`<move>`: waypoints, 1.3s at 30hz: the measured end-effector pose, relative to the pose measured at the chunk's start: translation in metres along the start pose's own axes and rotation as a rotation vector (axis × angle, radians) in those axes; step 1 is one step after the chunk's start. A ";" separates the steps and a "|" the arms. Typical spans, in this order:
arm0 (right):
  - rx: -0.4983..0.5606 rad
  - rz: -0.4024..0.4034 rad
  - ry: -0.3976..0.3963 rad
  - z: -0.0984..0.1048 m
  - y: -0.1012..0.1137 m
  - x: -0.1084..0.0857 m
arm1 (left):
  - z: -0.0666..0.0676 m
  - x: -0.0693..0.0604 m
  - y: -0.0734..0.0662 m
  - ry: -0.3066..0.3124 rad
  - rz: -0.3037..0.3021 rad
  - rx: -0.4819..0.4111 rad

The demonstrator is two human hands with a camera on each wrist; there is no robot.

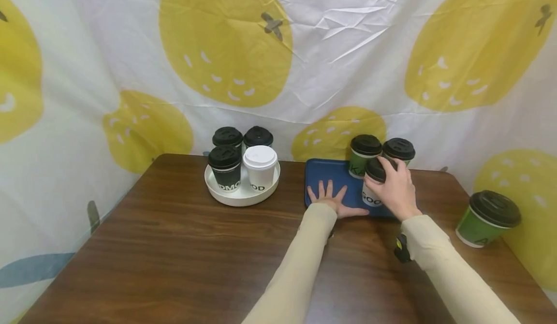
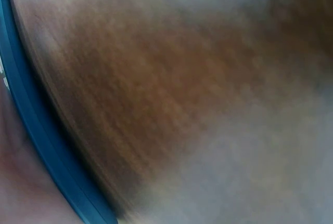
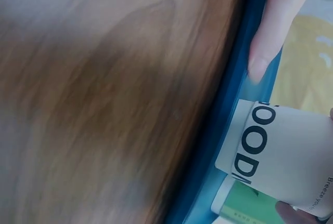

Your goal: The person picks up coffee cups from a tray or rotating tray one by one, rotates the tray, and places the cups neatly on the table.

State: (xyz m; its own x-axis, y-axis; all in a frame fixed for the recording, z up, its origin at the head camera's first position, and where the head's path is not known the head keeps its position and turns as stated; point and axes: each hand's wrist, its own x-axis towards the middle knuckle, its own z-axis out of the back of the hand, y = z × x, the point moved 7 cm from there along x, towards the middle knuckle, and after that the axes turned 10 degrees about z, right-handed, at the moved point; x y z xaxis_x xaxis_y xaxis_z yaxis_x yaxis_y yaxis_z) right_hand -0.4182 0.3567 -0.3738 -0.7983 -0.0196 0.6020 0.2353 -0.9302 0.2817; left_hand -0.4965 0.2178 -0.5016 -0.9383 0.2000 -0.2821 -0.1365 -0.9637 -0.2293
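Observation:
A blue tray [image 1: 324, 169] lies at the table's back right. On its front part, my right hand [image 1: 398, 191] grips a white cup [image 1: 371, 197] with a black lid from above. My left hand [image 1: 332, 203] rests at the tray's front left with its fingers spread straight. Behind the gripped cup stand two green cups with black lids, one [image 1: 360, 162] at the back middle and one [image 1: 400, 151] to its right. The right wrist view shows the white cup [image 3: 286, 151] and the tray rim [image 3: 229, 99]; the left one shows the tray rim [image 2: 41, 125] beside the palm.
A round white tray [image 1: 239, 199] at the back left holds several lidded cups, a white one [image 1: 260, 174] and others with black lids. Another green cup [image 1: 484, 222] stands near the table's right edge. A patterned cloth [image 1: 313, 72] hangs behind the table.

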 end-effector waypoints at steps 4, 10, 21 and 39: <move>-0.019 0.013 -0.057 0.014 -0.005 -0.005 | -0.001 -0.001 -0.002 0.004 -0.015 -0.008; -0.061 0.058 -0.111 0.038 -0.011 -0.014 | 0.001 -0.002 0.001 0.014 -0.019 -0.023; -0.123 0.090 -0.199 0.075 -0.028 -0.040 | -0.002 0.002 0.002 0.028 -0.027 -0.042; -0.211 0.042 -0.187 0.096 -0.052 -0.074 | 0.001 -0.003 0.001 0.044 -0.033 -0.035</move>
State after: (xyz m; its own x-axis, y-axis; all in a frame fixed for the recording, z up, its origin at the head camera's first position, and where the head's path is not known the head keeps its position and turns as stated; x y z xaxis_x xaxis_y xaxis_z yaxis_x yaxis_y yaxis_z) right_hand -0.3183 0.4419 -0.3614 -0.6695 -0.0104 0.7428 0.1302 -0.9861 0.1035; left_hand -0.4942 0.2162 -0.5001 -0.9184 0.2403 -0.3144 -0.1557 -0.9498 -0.2713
